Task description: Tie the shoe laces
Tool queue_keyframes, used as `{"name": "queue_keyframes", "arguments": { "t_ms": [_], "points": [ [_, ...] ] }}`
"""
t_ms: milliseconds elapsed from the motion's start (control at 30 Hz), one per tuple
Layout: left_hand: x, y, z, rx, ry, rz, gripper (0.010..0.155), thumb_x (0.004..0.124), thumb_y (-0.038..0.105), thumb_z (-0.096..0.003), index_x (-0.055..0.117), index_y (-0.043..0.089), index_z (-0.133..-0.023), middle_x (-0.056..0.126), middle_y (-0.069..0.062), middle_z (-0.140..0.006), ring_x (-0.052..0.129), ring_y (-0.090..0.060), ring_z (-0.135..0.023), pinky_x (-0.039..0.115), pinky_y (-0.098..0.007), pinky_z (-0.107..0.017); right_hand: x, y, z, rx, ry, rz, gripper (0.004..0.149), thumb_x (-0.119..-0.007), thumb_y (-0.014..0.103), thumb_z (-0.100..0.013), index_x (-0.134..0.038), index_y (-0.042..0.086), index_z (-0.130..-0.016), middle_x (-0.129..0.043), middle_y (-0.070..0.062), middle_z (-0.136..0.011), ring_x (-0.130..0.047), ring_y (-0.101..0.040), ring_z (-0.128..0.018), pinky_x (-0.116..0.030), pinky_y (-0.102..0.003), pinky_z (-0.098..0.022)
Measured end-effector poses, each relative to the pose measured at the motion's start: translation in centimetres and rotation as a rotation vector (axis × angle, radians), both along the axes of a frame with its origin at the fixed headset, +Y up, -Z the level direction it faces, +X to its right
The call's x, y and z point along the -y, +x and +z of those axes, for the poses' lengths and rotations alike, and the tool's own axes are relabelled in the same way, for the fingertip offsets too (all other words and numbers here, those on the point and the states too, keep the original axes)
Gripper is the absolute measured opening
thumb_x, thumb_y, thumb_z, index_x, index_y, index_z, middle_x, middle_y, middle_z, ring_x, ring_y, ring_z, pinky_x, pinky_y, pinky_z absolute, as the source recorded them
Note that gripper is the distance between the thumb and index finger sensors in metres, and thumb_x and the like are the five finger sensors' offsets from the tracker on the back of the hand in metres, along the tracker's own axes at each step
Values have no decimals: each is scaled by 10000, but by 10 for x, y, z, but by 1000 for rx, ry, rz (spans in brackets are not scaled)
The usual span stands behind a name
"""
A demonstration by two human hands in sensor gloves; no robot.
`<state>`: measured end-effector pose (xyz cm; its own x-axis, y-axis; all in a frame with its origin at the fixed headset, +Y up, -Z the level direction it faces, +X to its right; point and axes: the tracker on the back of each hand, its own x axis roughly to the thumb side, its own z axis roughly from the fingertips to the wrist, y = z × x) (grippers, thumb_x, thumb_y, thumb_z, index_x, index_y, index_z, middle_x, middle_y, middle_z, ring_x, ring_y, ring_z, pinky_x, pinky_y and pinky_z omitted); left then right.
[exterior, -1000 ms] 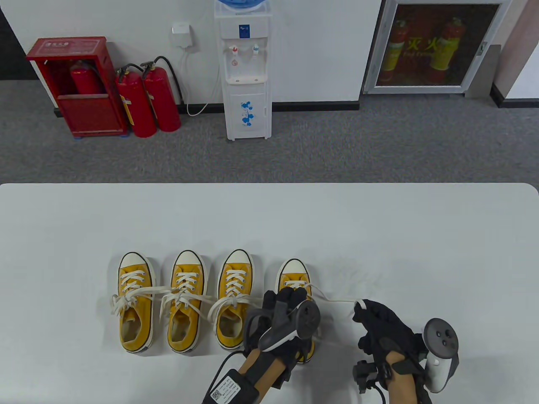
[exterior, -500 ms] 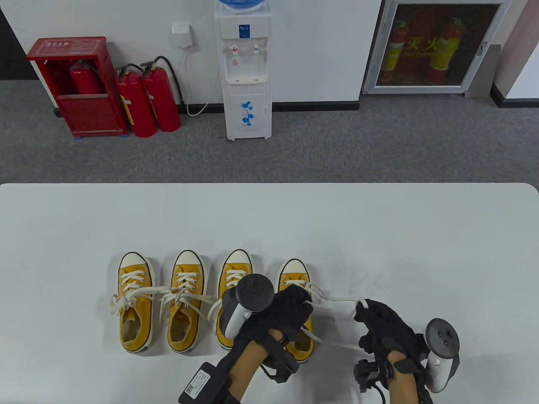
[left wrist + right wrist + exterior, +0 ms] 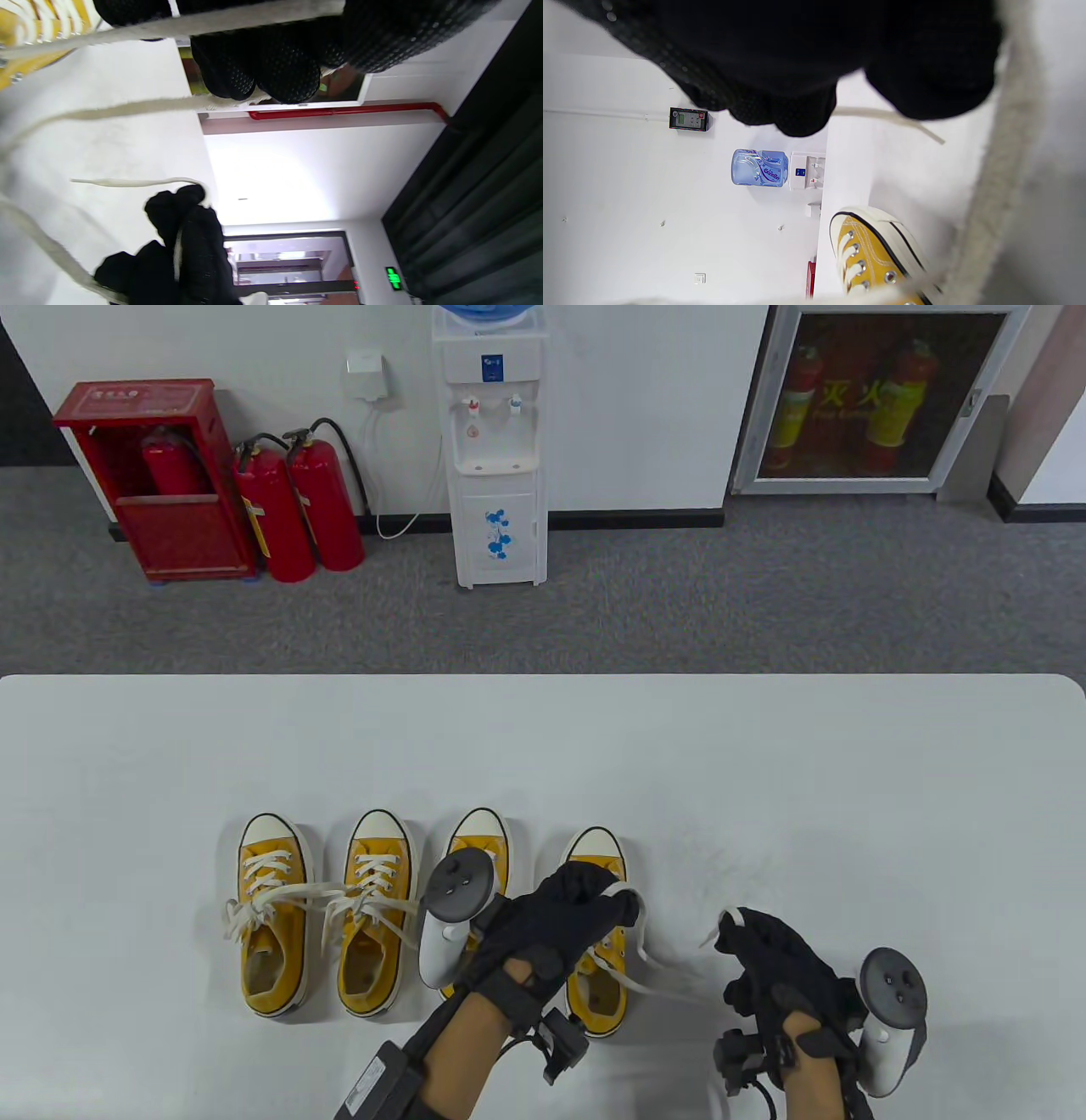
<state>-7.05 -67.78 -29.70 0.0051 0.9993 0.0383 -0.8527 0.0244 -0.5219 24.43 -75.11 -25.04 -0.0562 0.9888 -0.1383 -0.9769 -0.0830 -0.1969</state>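
**Crossing the laces on the fourth shoe**

Working at the near edge of the worktop (image 3: 764,780), the right hand (image 3: 768,963) sits to the right of the shoes, fingers curled, pinching one lace end (image 3: 711,935) whose short tip sticks out toward the shoe. Since a second ago it has barely shifted, but the lace from it to the shoe, stretched nearly level then, now sags and runs lower.

The left hand (image 3: 564,920) has rolled over: its tracker (image 3: 454,912), earlier above the fourth shoe (image 3: 594,933), now hangs over the third shoe (image 3: 475,848), and the hand has swung right across the fourth shoe's tongue. Its fingers are curled around the other lace (image 3: 220,21), which the left wrist view shows passing under the fingertips (image 3: 288,72). A loop bulges just right of its knuckles.

This looks like the first crossing or a loop being formed; the knot is not yet closed.

Farther left, the first shoe (image 3: 273,933) and second shoe (image 3: 373,925) stand in line with bows already tied.
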Motion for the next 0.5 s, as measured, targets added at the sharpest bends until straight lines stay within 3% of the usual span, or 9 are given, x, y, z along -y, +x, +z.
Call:
{"name": "queue_keyframes", "arguments": {
  "t_ms": [100, 233, 400, 500],
  "points": [
    [-7, -4, 3, -7, 37, 25, 408, 793, 463, -515, 679, 339, -887, 852, 46, -943, 889, -285, -885, 597, -645, -763, 0, 0, 0, -7, 6, -2, 403, -852, 384, -457, -886, 206, -816, -917, -65, -775, -934, 13, -84, -905, -341, -272],
    [-12, -9, 6, -65, 127, -55, 409, 839, 472, -493, 701, 340, -854, 879, 47, -903, 962, -236, -653, 726, -574, -667, 0, 0, -1, -8, 7, 8, 401, -852, 384, -457, -888, 206, -814, -919, -65, -770, -934, 13, -82, -906, -341, -272],
    [-7, -12, 3, -103, 153, -111, 326, 885, 535, -457, 785, 350, -706, 988, 66, -781, 1014, -118, -328, 877, -484, -469, 1, -1, -1, -5, 8, 10, 402, -851, 385, -458, -887, 204, -815, -918, -67, -770, -935, 12, -83, -904, -344, -274],
    [1, -14, 2, -106, 130, -90, 298, 867, 577, -459, 812, 358, -653, 1036, 58, -764, 1034, -86, -252, 914, -451, -412, 0, -2, -1, -11, 15, 13, 402, -850, 386, -458, -887, 205, -815, -919, -66, -770, -935, 12, -83, -904, -343, -273]
  ]
}}
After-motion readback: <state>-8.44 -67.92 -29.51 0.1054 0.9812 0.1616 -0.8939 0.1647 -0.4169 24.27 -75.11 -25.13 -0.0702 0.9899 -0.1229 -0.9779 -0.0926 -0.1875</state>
